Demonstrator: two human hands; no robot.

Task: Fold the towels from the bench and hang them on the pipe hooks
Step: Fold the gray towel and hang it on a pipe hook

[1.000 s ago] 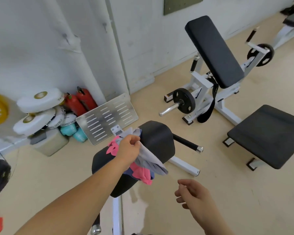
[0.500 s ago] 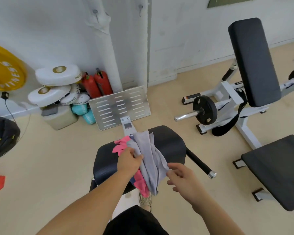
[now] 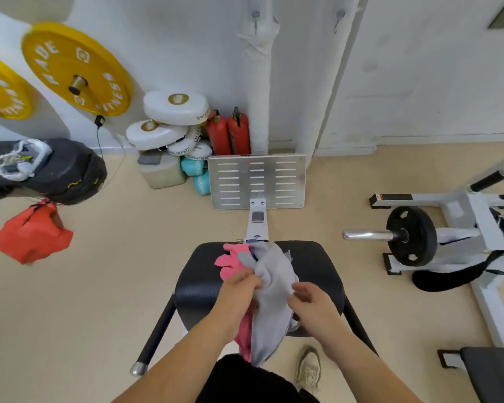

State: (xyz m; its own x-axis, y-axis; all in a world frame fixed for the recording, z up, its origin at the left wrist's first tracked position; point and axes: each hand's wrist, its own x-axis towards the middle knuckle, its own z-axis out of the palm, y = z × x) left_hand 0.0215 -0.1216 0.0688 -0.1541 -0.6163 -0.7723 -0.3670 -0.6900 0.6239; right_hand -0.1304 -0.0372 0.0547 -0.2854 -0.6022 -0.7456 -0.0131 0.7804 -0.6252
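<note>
A grey towel (image 3: 272,289) lies bunched over a pink towel (image 3: 232,258) on the black padded bench seat (image 3: 317,266), with a bit of blue cloth between them. My left hand (image 3: 237,295) grips the bundle at its left side, fingers curled into the grey cloth. On the right edge of the grey towel my right hand (image 3: 309,301) pinches the fabric. The towels' lower ends hang off the seat's near edge. Two white pipes stand against the wall, each with a hook: one hook (image 3: 255,16) left, another hook (image 3: 339,16) right.
A slotted metal footplate (image 3: 258,181) stands beyond the seat. White pads, red extinguishers (image 3: 230,132) and teal items crowd the wall base. Yellow weight plates (image 3: 76,68) hang left. A black bag (image 3: 56,170) and red bag sit left; a white weight machine (image 3: 448,228) right.
The view has swung left and down, centring the seat. My right hand moved in from the side and took hold of the grey towel's right edge; my left hand kept its grip.
</note>
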